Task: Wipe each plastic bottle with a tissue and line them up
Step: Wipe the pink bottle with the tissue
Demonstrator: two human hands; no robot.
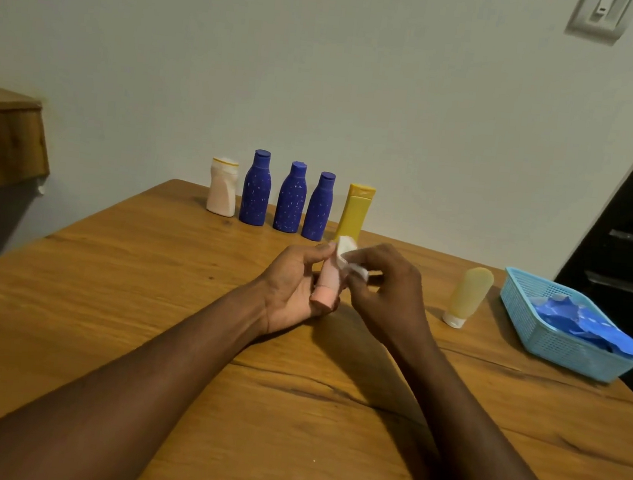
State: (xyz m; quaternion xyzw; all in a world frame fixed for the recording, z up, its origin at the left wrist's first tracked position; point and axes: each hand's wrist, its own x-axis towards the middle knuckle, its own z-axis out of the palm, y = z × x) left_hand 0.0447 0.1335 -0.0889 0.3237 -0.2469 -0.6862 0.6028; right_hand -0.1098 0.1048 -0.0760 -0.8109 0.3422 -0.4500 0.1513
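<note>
Our left hand (294,290) curls round a small pink bottle (328,282) just above the wooden tabletop (144,300). Our right hand (387,298) pinches a white tissue (346,254) against its far end. Behind, a white bottle (222,189), three blue bottles (291,200) and a yellow bottle (354,214) stand in a row. A pale yellow tube (467,294) stands on its cap beside a blue basket (554,343).

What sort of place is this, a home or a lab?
Likely a room in a home: a wooden table against a plain wall, a light switch on it, and a row of toiletry bottles.
</note>
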